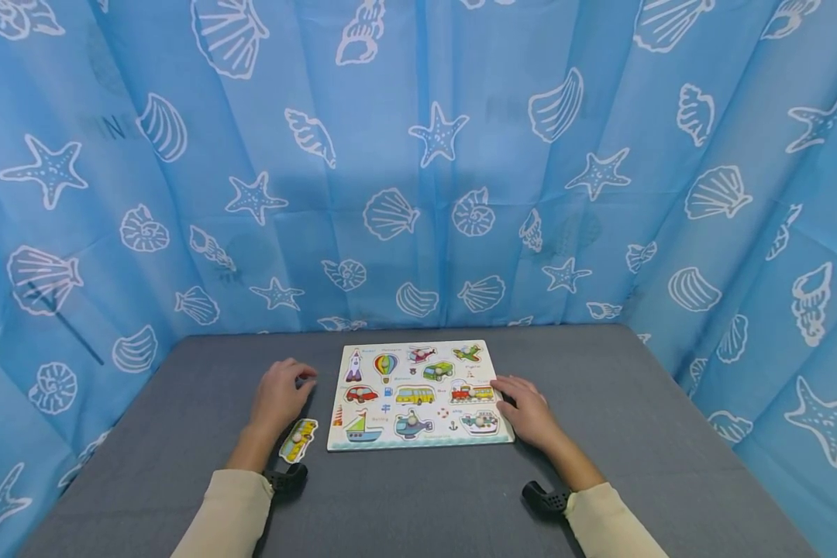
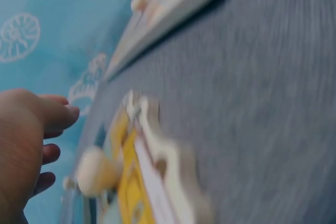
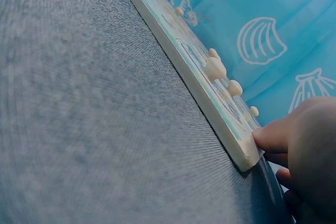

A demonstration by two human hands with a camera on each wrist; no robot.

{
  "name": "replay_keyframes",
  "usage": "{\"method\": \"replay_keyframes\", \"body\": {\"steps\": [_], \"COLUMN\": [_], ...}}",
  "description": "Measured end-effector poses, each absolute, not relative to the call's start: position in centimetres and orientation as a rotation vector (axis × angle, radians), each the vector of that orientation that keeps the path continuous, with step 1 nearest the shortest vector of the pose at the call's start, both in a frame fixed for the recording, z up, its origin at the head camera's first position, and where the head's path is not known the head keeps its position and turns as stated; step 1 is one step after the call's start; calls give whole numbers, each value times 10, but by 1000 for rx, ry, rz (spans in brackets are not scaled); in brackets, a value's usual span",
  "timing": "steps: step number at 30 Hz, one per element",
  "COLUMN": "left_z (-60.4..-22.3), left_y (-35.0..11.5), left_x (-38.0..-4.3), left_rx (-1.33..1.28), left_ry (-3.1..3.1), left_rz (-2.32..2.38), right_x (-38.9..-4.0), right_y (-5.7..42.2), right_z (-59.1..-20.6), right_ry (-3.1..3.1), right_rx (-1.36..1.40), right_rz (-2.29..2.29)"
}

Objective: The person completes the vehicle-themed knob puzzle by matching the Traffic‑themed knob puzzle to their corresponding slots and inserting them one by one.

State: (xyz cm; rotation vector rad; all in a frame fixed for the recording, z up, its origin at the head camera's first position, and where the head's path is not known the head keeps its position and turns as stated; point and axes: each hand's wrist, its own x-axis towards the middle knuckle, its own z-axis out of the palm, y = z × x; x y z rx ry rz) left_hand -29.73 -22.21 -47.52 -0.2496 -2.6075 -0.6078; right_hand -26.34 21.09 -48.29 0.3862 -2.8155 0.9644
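A wooden peg puzzle board (image 1: 428, 444) with pictures of vehicles lies flat on the table. My right hand (image 1: 530, 411) holds its right edge, thumb on the top face near the front corner. The board's corner shows beside that thumb (image 3: 273, 136) in the right wrist view. My left hand (image 1: 279, 395) is left of the board, its fingers loosely bent with nothing between them. A yellow puzzle piece (image 1: 297, 441) with a white border lies on the table next to the left wrist. Its round wooden knob (image 2: 97, 174) points up in the left wrist view.
Grey cloth covers the table (image 1: 418, 504). Behind it and along the sides hangs a blue curtain (image 1: 418, 178) with white shells and starfish. Round knobs (image 3: 215, 69) stick up from the board's pieces.
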Motion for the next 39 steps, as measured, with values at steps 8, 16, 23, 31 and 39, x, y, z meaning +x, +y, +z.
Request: {"method": "replay_keyframes", "body": {"steps": [8, 16, 23, 31, 39], "left_z": [-483, -480, -474, -472, -473], "left_y": [-242, -255, -258, -260, -261], "left_x": [-303, -306, -311, -314, -316], "left_rx": [-181, -157, -157, -91, 31], "left_ry": [-2612, -2664, -2696, -2776, -2832], "left_rz": [-565, -602, -601, -609, -663], "right_x": [-264, -263, -263, -264, -264], "right_y": [210, 209, 210, 209, 211], "right_z": [-483, -482, -483, -483, -483], "right_ry": [-2820, -2822, -2818, -2812, -2815], "right_rx": [379, 375, 384, 372, 374], "right_rz": [955, 956, 966, 976, 972]}}
